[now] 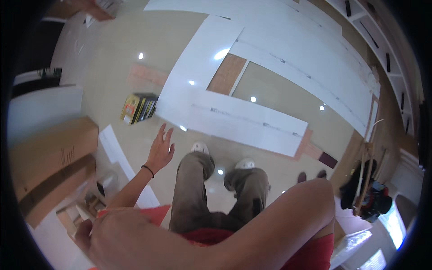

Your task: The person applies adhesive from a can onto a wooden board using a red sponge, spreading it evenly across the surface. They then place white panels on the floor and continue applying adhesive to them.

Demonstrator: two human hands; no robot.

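Note:
My left hand [161, 150], with a dark band at its wrist, hangs over the tiled floor with its fingers apart and nothing in them. Nearest to it stands a yellow and black carton [139, 108] that bears writing. A white panel [249, 119] with a printed strip lies flat just ahead of my feet. My right forearm crosses in front of my chest, and my right hand [111, 233] is at my left upper arm, near the red sleeve. That hand is blurred and close to the camera, its fingers partly hidden, so its grip is unclear.
More white panels [290, 37] cover the floor ahead, beside a brown wooden board [226, 74]. Cardboard boxes [54, 148] stand at the left, near a narrow white strip [126, 165]. A dark bag [359, 185] is at the right; white shelving [384, 50] stands at upper right.

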